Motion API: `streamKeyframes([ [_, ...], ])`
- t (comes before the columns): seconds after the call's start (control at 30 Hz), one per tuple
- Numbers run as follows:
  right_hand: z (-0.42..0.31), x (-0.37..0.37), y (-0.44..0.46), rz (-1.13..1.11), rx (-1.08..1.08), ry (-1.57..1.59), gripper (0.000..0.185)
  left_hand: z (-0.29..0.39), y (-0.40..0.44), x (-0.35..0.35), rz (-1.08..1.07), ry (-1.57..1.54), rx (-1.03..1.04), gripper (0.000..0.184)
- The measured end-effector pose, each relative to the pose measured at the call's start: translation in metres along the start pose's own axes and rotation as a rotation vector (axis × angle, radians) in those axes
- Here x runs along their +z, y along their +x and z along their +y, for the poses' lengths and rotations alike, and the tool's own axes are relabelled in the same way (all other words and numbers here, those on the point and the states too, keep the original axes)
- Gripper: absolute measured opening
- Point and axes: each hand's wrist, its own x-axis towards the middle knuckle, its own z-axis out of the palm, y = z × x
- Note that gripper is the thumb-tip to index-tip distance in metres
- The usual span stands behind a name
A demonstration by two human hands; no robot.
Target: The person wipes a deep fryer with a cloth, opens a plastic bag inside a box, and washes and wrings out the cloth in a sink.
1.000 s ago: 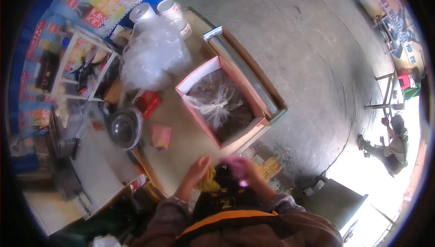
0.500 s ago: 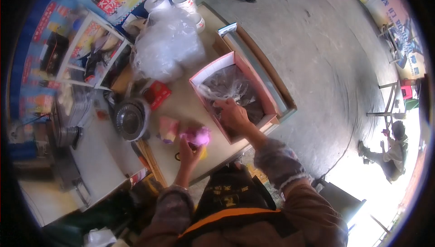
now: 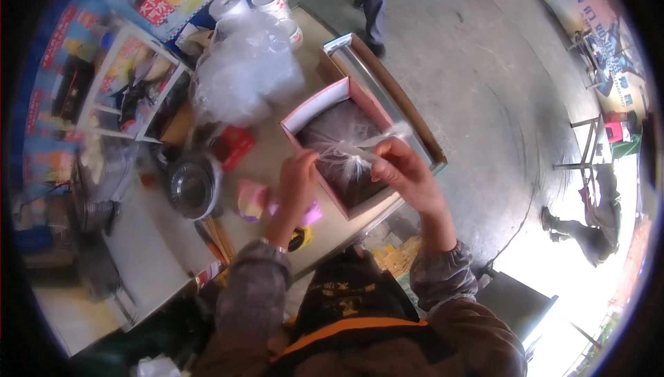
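A clear plastic bag [image 3: 340,120] with dark contents sits inside a pink-edged cardboard box [image 3: 293,125] on the table. Its gathered top is stretched between my two hands above the box. My left hand [image 3: 299,178] is closed at the box's left edge, pinching one end of the plastic; the fingertips are partly hidden. On the other side, my right hand [image 3: 407,173] is closed on another part of the bag's top. A pink-purple item [image 3: 309,212], partly covered by my left hand, lies on the table beside a small pink and yellow packet [image 3: 251,200].
A large bundle of clear plastic [image 3: 245,79] and paper cups [image 3: 271,3] stand at the back of the table. Round black trays [image 3: 192,187] and a red box [image 3: 236,146] are to the left. An open long carton [image 3: 391,79] adjoins the box. A person's legs [image 3: 377,7] are beyond the table.
My left hand has left the pink-purple item and moved up to the bag. My right hand has shifted right, and the bag's top is now drawn together. The person beyond has come closer.
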Motion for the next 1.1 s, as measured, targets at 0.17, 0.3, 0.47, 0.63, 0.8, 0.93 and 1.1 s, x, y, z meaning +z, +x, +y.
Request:
streamKeyframes([
  [0.17, 0.076, -0.043, 0.007, 0.286, 0.385, -0.268, 0.029, -0.007, 0.053, 0.041, -0.262, 0.129, 0.281, 0.034],
  [0.3, 0.167, -0.013, 0.019, 0.280, 0.137, -0.716, 0.043, -0.018, 0.066, 0.058, -0.498, 0.217, 0.280, 0.037],
  [0.47, 0.127, -0.019, 0.015, 0.223, 0.171, -0.719, 0.045, -0.031, 0.101, 0.025, -0.328, 0.114, 0.268, 0.028],
  [0.63, 0.101, -0.086, -0.055, 0.310, 0.339, -0.030, 0.018, -0.054, 0.099, -0.011, -0.340, 0.119, -0.026, 0.034],
  [0.8, 0.073, -0.062, -0.067, 0.268, 0.170, 0.089, 0.020, 0.006, 0.082, -0.021, -0.398, 0.110, 0.348, 0.027],
  [0.93, 0.038, -0.030, -0.049, 0.340, 0.007, 0.009, 0.021, -0.013, 0.111, -0.021, -0.395, -0.151, 0.221, 0.027],
  [1.1, 0.017, 0.006, -0.018, 0.450, -0.279, -0.278, 0.017, -0.024, 0.111, -0.035, -0.293, -0.594, -0.111, 0.021],
])
